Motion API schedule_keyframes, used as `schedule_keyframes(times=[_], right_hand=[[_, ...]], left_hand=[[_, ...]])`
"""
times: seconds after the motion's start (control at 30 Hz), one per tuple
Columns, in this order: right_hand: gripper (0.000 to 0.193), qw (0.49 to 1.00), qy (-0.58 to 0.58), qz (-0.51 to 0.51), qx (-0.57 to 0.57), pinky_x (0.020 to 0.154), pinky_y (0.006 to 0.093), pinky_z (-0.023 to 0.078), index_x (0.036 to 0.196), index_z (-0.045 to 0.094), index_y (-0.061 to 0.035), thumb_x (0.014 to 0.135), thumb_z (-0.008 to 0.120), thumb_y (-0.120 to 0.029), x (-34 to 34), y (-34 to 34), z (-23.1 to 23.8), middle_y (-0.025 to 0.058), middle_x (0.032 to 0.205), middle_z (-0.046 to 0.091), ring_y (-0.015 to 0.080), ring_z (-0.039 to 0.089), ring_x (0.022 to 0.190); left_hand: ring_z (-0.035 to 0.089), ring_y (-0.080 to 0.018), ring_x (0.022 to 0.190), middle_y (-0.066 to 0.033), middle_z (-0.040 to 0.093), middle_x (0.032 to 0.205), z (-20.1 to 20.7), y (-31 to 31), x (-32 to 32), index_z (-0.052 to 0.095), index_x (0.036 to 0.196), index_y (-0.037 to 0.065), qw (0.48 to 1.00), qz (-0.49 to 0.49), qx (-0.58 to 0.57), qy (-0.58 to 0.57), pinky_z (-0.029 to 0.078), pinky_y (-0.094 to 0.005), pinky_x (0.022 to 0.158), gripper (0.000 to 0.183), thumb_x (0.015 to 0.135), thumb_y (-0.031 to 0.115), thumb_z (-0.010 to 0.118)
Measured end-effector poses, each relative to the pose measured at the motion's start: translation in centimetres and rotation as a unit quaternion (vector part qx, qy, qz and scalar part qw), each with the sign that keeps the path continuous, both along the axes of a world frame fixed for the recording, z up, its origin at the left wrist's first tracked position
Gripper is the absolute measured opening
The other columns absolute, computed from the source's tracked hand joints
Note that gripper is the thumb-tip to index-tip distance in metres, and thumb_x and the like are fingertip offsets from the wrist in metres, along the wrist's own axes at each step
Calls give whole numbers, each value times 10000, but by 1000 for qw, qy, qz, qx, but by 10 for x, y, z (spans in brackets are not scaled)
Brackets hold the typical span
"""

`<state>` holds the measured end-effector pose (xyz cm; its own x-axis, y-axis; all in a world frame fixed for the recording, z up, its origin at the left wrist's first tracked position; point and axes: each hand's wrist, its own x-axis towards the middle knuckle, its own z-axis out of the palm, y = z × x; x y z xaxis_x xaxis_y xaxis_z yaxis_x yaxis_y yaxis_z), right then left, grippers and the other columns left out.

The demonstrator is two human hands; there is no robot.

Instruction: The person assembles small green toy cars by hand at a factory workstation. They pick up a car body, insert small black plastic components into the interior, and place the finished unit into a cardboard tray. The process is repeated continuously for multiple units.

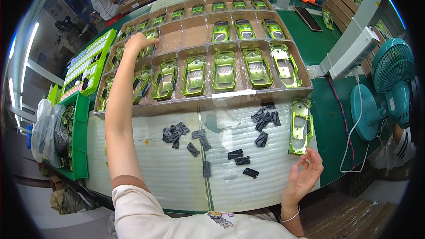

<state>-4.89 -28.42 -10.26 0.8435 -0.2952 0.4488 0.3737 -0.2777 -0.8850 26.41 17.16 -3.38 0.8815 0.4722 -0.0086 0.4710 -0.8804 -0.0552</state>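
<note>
The left hand (141,42) is over the tray (195,31); I cannot tell its fingers' grip. The right hand (304,176), fingers half open, is just beside a green car shell (309,129).

We see a glossy lime-green toy car shell (309,129) with gaping window openings, lying lengthwise up the frame right of centre, and another green car body (149,50), partly hidden, at upper left.
</note>
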Motion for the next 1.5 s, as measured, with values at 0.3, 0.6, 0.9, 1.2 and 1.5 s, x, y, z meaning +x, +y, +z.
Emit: schedule_keyframes(times=[0.3, 0.6, 0.9, 1.2, 1.5], right_hand=[[437, 998, -46, 7, 40, 768, 288, 400, 1184, 392, -26, 778, 552, -17, 2, -1, -2, 138, 1169, 444, 176, 463, 932], [330, 994, -81, 38, 60, 769, 281, 430, 1102, 442, -21, 789, 517, 53, -9, -1, -2, 123, 1090, 464, 157, 499, 841], [290, 911, -94, 374, -145, 803, 339, 447, 1022, 523, -16, 741, 588, 23, 32, 84, 80, 139, 1018, 552, 241, 539, 979], [742, 722, 126, 557, -390, 776, 412, 483, 1174, 404, 69, 715, 697, -434, 48, 346, 59, 277, 1006, 575, 380, 587, 936], [386, 742, 202, 528, -361, 610, 386, 526, 1091, 415, 50, 780, 507, -160, 61, 399, 30, 263, 898, 589, 317, 625, 807]], left_hand=[[637, -173, 744, -107, 665, 820, 27, -172, -81, 648, 880, 21, 875, -346, -227, -251, 498, -293, 676, 303, 770, 302, 678], [598, -290, 723, -120, 616, 794, -36, -281, -201, 591, 922, 34, 832, -471, -262, -132, 473, -372, 670, 276, 718, 191, 693], [629, -309, 782, -171, 643, 793, -83, -263, -202, 624, 899, 10, 754, -442, -436, -216, 502, -377, 708, 259, 651, 67, 674], [626, -304, 747, -171, 642, 769, -83, -259, -217, 645, 785, 13, 754, -376, -491, -223, 493, -374, 691, 164, 632, 65, 669], [630, -302, 735, -174, 646, 764, -91, -260, -210, 642, 795, -1, 733, -352, -530, -241, 492, -366, 698, 166, 645, 63, 667]])
